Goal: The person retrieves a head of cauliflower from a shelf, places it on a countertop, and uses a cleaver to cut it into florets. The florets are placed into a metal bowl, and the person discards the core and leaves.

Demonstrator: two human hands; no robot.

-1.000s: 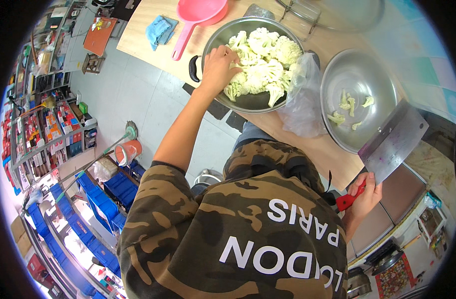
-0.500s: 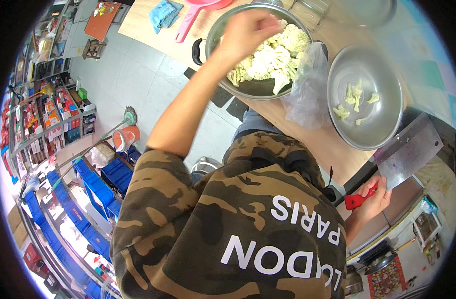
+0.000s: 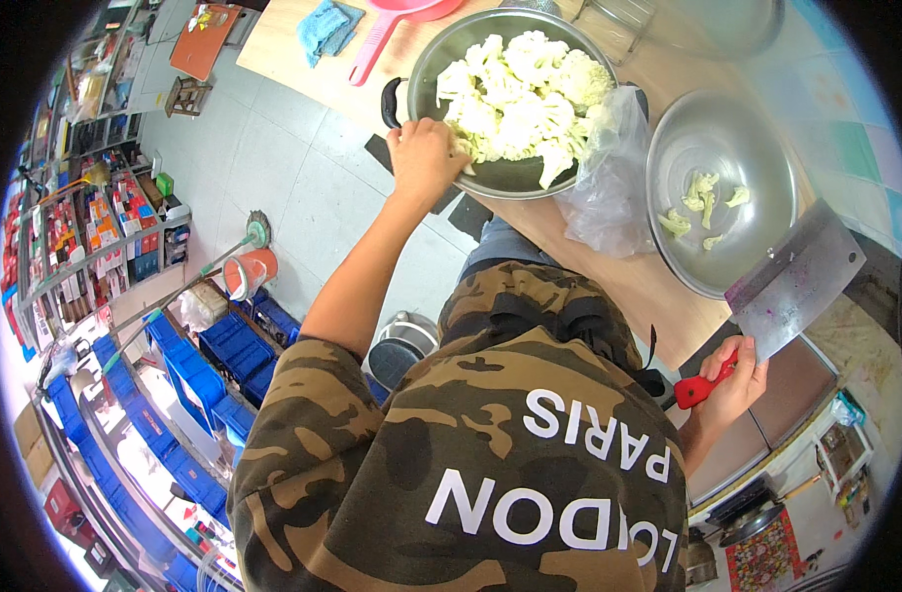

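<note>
Piled cauliflower florets [image 3: 530, 94] fill much of a wide dark-handled metal pan [image 3: 426, 59]. At the pan's near left rim, my left hand [image 3: 426, 158] is closed, its fingertips pinching a cauliflower floret at the edge of the pile. That floret is mostly hidden by the fingers. Out to the right, my right hand [image 3: 732, 390] grips the red handle of a cleaver [image 3: 801, 281]. Its broad blade is raised beside a steel bowl [image 3: 668, 242], which holds a few small cauliflower pieces [image 3: 702, 192].
A clear plastic bag [image 3: 609, 197] lies between pan and bowl on the wooden table [image 3: 668, 321]. Behind the pan's left side are a pink-handled strainer or scoop [image 3: 372, 49] and a blue cloth [image 3: 327, 30]. Shelves [image 3: 106, 227] and blue bins [image 3: 239, 350] stand at left.
My left hand has come down from above the florets to the pan's near left rim. The cleaver has shifted slightly left and tilted more upright in my right hand.
</note>
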